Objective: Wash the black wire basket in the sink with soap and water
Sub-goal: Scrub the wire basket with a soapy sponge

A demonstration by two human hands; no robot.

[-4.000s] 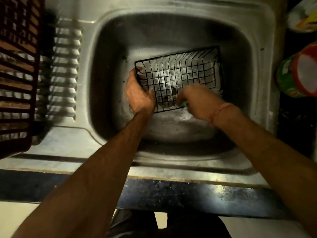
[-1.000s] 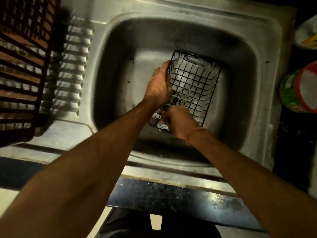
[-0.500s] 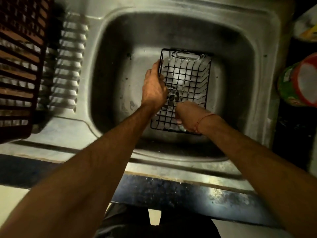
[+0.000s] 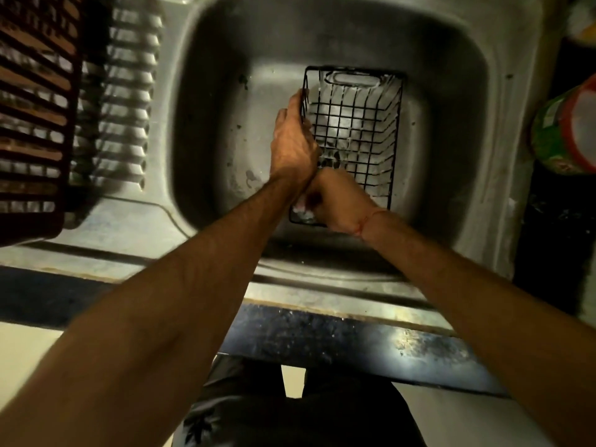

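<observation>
The black wire basket (image 4: 361,124) stands in the steel sink (image 4: 213,130), long side running away from me, with white suds on its wires. My left hand (image 4: 292,143) grips the basket's left rim, fingers over the wire. At the basket's near left corner, my right hand (image 4: 335,201) is curled round something pale and soapy, mostly hidden by the fingers. A red thread circles my right wrist.
A dark red slatted rack (image 4: 29,117) stands on the ribbed drainboard (image 4: 125,101) at the left. A green and red container (image 4: 567,130) sits on the dark counter at the right. The sink's front edge runs below my forearms.
The basket has turned from lying crosswise to lengthwise and now sits straight. My left hand slid along the left rim, and my right hand moved to the near left corner.
</observation>
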